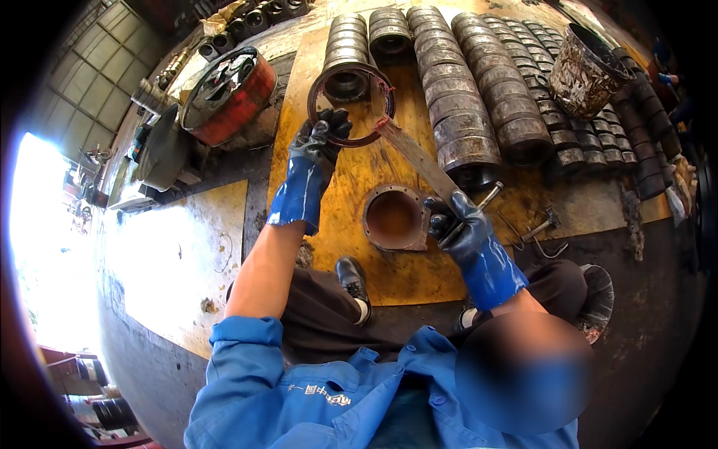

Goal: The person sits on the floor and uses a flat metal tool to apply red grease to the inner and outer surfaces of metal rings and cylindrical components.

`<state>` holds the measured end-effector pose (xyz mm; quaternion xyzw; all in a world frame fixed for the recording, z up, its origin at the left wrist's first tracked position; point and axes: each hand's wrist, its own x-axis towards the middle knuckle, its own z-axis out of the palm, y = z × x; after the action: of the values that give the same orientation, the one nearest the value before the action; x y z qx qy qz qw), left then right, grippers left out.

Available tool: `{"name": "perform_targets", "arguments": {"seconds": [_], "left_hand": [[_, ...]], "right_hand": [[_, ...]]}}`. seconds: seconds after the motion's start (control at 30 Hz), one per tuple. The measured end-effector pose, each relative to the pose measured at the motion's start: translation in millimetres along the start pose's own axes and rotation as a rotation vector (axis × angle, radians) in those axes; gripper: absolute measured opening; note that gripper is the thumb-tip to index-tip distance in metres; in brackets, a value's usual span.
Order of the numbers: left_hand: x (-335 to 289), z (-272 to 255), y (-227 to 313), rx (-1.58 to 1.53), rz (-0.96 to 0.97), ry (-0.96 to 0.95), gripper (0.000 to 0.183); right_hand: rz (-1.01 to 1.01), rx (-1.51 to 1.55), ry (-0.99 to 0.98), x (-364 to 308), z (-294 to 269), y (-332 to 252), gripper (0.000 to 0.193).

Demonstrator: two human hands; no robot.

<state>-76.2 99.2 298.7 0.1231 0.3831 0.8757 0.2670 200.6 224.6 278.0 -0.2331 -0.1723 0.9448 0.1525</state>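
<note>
My left hand (321, 140), in a blue and black rubber glove, is closed round the lower left edge of a dark metal ring (356, 142), holding it up. Reddish grease sticks to the ring's inner edge. In the other glove, my right hand (465, 224) grips a flat wooden stick (419, 162). Red grease coats the stick's far tip, which touches or nearly touches the ring's lower right side. A metal rod (491, 194) also pokes out at my right hand; whether the fingers hold it is unclear. Below the ring, a round flanged metal housing (369, 218) has brownish contents.
Long rows of stacked metal cylinders (458, 105) lie beyond my hands. On them at the right stands a grease-smeared bucket (580, 78). A red drum (247, 105) sits at the left. Hand tools (540, 228) lie right of my right hand. My shoe (351, 277) rests on the yellow board (314, 254).
</note>
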Motion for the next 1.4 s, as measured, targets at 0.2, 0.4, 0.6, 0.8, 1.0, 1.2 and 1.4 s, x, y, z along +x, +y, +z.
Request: {"name": "perform_targets", "arguments": {"seconds": [0.2, 0.4, 0.6, 0.8, 1.0, 1.2, 1.4], "left_hand": [[-10, 13, 4, -0.085, 0.023, -0.002, 0.025], [-11, 9, 7, -0.014, 0.02, -0.038, 0.03], [-12, 11, 4, -0.001, 0.011, -0.059, 0.03], [-20, 17, 10, 0.026, -0.028, -0.095, 0.023], [-19, 5, 9, 0.162, -0.022, -0.238, 0.026], [-17, 4, 12, 0.167, -0.075, -0.325, 0.025], [-21, -3, 15, 0.229, -0.168, -0.444, 0.029]], "right_hand": [[0.053, 0.098, 0.01, 5, -4, 0, 0.029], [0.073, 0.14, 0.045, 4, 0, 0, 0.022], [0.108, 0.172, 0.04, 10, -12, -1, 0.02], [0.024, 0.117, 0.033, 10, -12, -9, 0.022], [-0.002, 0.119, -0.01, 5, -11, -17, 0.021], [-0.036, 0.074, -0.005, 3, -23, -27, 0.023], [-0.124, -0.002, -0.044, -2, -20, -36, 0.043]]}}
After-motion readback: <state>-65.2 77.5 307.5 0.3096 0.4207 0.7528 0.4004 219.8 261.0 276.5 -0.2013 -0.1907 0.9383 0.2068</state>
